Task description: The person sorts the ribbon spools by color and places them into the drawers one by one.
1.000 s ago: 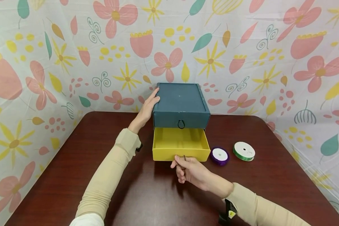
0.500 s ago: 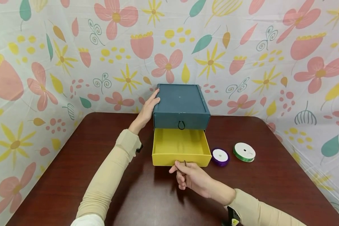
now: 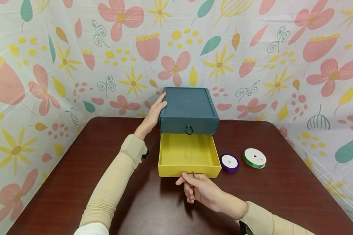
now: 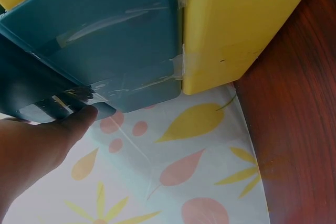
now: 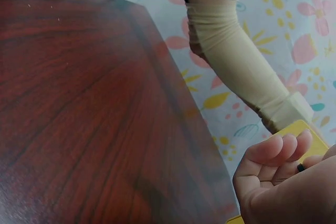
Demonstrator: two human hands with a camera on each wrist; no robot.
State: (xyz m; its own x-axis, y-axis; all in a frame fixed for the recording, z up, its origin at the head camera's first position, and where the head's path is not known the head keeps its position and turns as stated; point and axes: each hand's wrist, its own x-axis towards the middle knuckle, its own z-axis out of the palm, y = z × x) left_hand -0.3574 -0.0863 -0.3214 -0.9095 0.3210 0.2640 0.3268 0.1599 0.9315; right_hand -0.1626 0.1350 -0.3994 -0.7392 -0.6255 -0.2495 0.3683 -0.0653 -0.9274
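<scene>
A two-tier drawer box stands on the table, with a dark blue upper tier and a yellow drawer sticking out below it. Nothing lies in the part of the yellow drawer that shows. At the drawer's front, my right hand pinches its thin black loop pull between thumb and finger; much of the loop is hidden. My left hand rests against the blue tier's left side near the top edge, fingers extended. In the left wrist view, the left thumb touches the blue box.
Right of the drawer lie a purple ribbon spool and, farther right, a green ribbon spool. A second black loop hangs on the blue tier's front. Behind the dark red-brown table hangs a flowered cloth.
The yellow drawer has slid farther out toward me, with my right hand moving along on its loop pull. My left hand stays at the blue tier's side.
</scene>
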